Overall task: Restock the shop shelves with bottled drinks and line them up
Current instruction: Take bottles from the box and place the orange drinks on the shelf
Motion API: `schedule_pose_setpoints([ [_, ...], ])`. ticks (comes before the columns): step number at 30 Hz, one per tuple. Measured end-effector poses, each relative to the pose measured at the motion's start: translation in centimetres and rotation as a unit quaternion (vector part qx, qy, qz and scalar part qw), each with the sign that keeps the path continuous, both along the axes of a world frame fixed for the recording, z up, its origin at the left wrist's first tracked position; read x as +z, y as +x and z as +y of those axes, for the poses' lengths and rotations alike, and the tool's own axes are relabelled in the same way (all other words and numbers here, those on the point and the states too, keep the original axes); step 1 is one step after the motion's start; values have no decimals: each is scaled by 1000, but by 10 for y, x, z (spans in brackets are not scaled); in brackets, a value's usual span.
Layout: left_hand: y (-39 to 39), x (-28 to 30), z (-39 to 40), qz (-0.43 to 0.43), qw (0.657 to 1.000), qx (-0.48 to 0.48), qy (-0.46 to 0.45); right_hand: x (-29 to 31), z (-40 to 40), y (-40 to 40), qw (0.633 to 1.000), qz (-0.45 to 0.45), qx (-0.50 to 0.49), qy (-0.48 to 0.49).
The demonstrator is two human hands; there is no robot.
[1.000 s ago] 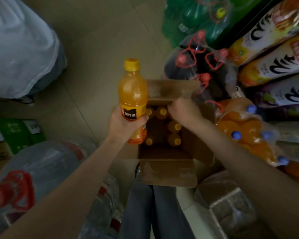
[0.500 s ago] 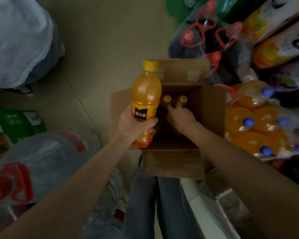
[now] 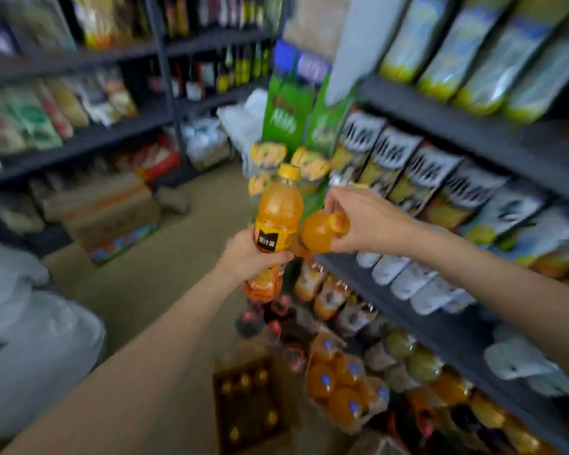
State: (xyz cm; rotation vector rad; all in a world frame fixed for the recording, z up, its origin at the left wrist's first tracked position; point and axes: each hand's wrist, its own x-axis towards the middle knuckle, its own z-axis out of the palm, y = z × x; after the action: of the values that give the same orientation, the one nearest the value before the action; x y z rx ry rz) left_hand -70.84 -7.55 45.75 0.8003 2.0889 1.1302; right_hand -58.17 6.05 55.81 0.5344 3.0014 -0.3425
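Note:
My left hand [image 3: 250, 257] grips an upright orange juice bottle [image 3: 278, 218] with a yellow cap and a black label. Just to its right, my right hand [image 3: 365, 221] holds a second orange juice bottle [image 3: 319, 234] by its neck and cap, tilted toward me. Both bottles hang in the air in front of the dark shelf unit [image 3: 473, 133] on the right. Below, on the floor, stands the open cardboard box [image 3: 247, 402] with several more yellow-capped bottles inside.
The right shelves carry juice cartons [image 3: 401, 165] and white packs [image 3: 408, 284]. Shrink-wrapped packs of orange drinks [image 3: 345, 389] lie beside the box. Cardboard cartons [image 3: 105, 211] stand by the left shelves. A large white sack [image 3: 23, 349] fills the lower left.
My right hand has taken a bottle out of the box and lifted it. Both hands rose from the box up to shelf height, and my view swung up from the floor.

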Motion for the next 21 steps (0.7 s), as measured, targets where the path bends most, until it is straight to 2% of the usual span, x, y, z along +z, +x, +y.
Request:
schedule_pose_setpoints([
  [2, 3, 58, 25, 37, 998, -31, 42, 68, 14, 27, 992, 102, -66, 24],
  [4, 16, 104, 51, 67, 992, -63, 89, 119, 30, 57, 960, 234, -150, 12],
  [5, 26, 125, 64, 73, 988, -76, 113, 138, 40, 70, 930, 312, -191, -18],
  [7, 51, 160, 89, 75, 981, -103, 147, 161, 58, 97, 843, 461, -264, -80],
  [9, 80, 183, 116, 83, 970, -141, 178, 175, 75, 126, 754, 562, -326, -98],
  [11, 109, 199, 140, 112, 960, -171, 193, 185, 82, 160, 696, 606, -378, -76],
  [16, 173, 214, 196, 127, 945, -219, 208, 186, 107, 249, 647, 633, -418, 71],
  [21, 208, 211, 250, 186, 934, -215, 218, 154, 153, 287, 626, 634, -440, 114],
])
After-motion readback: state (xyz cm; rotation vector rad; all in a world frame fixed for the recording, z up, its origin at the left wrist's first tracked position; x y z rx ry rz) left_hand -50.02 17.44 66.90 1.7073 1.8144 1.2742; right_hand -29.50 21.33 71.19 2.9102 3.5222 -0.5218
